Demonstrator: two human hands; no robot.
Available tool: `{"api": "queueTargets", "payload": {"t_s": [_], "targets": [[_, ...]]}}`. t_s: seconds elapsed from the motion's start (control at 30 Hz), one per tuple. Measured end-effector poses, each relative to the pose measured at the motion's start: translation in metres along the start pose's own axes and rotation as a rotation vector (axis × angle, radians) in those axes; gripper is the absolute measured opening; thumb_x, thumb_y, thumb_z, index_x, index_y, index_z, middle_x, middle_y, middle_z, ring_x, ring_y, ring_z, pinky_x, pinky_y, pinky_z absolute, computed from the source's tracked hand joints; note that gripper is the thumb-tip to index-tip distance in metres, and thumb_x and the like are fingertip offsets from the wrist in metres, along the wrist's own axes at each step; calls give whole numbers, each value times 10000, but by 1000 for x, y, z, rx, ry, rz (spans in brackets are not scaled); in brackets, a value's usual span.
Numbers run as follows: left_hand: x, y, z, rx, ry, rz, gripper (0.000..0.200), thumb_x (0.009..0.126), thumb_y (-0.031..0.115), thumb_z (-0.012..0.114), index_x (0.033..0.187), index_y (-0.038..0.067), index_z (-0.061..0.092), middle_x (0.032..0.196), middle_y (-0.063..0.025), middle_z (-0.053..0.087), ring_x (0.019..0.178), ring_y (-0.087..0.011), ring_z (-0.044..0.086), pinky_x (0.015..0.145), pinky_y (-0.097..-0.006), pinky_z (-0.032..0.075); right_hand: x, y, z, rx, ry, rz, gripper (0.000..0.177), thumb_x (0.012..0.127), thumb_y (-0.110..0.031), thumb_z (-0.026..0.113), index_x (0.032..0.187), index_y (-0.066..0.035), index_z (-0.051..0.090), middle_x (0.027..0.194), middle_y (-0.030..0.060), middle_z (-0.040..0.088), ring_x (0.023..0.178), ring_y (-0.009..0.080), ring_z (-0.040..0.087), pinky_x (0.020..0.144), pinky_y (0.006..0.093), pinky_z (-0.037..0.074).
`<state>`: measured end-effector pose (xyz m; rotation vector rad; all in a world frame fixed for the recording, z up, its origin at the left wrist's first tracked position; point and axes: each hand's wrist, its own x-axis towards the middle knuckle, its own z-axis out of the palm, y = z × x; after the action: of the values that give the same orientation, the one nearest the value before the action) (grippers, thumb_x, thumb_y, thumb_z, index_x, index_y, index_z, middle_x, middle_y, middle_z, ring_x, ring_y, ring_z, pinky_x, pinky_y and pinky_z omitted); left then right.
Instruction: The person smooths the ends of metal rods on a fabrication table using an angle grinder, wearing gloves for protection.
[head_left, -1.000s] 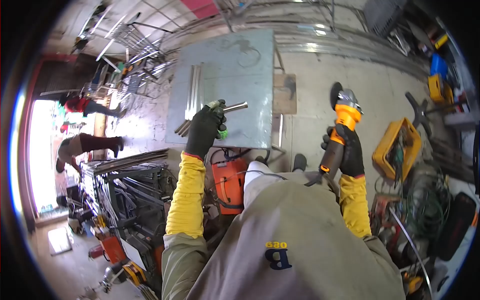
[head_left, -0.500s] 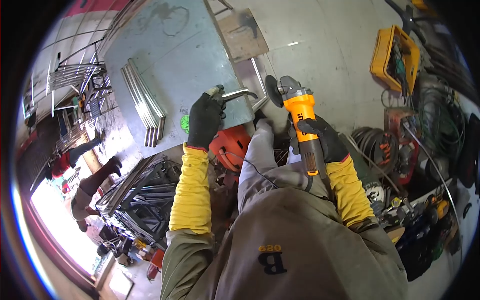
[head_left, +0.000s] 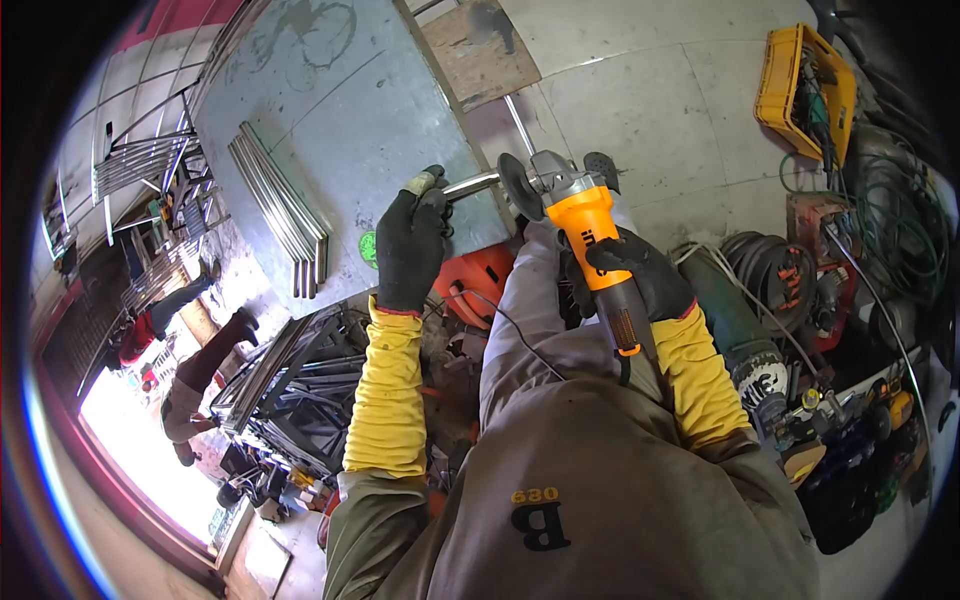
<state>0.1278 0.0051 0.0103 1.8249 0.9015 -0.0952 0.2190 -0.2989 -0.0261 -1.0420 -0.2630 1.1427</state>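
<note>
My left hand (head_left: 412, 245), in a black glove, is closed around a short shiny metal tube (head_left: 470, 187) near the corner of the grey table (head_left: 370, 120). The tube's free end points right. In my gloved right hand (head_left: 645, 272) is an orange and black angle grinder (head_left: 583, 212), gripped by its body. Its dark disc (head_left: 518, 187) is right at the tube's end. Several similar metal tubes (head_left: 283, 215) lie side by side on the table, left of my left hand, with a green round mark (head_left: 368, 248) nearby.
A red-orange case (head_left: 472, 280) is below the table corner. To the right are a yellow crate (head_left: 790, 95) with tools, coiled hoses (head_left: 765, 270) and a green cylinder (head_left: 715, 305). Metal frames (head_left: 285, 390) are stacked at lower left. Another person (head_left: 190, 390) is beyond them.
The grinder has moved left relative to the tube, so its disc, apart before, is now at the tube's end. My left hand keeps its hold. The view has shifted slightly.
</note>
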Motion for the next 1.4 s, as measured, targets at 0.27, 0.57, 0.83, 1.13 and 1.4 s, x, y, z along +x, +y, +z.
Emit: {"api": "queueTargets", "payload": {"t_s": [0.27, 0.57, 0.83, 1.13, 1.4], "targets": [[7, 14, -4, 3, -36, -140, 381, 1122, 223, 548, 1438, 54, 674, 908, -24, 704, 709, -90, 648, 547, -255, 481, 10, -23, 2, 474, 77, 485, 373, 1005, -265, 719, 1265, -8, 643, 988, 81, 717, 845, 172, 704, 761, 324, 585], [18, 33, -10, -68, -103, -403, 497, 1133, 396, 510, 1466, 48, 631, 928, -64, 717, 672, -131, 669, 525, -265, 520, 15, -15, 2, 487, 149, 440, 481, 943, -264, 788, 1323, -41, 596, 939, 103, 710, 742, 218, 724, 648, 377, 627], [13, 30, -3, -82, -52, -423, 448, 1132, 364, 525, 1452, 73, 645, 894, -53, 702, 639, -124, 654, 511, -269, 509, 21, -27, -7, 509, 164, 487, 483, 940, -292, 796, 1290, -22, 599, 935, 117, 711, 737, 241, 728, 646, 403, 636], [12, 30, -2, -65, -39, -419, 444, 1125, 384, 557, 1417, 66, 659, 870, -46, 699, 627, -123, 655, 506, -265, 510, 30, -32, -9, 422, 121, 460, 507, 957, -332, 772, 1301, -3, 596, 959, 139, 722, 731, 251, 723, 647, 421, 632], [14, 33, -5, -57, -54, -433, 444, 1121, 394, 567, 1401, 62, 662, 877, -37, 687, 637, -117, 642, 507, -260, 496, 22, -42, -7, 352, 28, 387, 399, 982, -274, 741, 1233, 18, 639, 942, 103, 718, 800, 190, 706, 746, 349, 597]]}}
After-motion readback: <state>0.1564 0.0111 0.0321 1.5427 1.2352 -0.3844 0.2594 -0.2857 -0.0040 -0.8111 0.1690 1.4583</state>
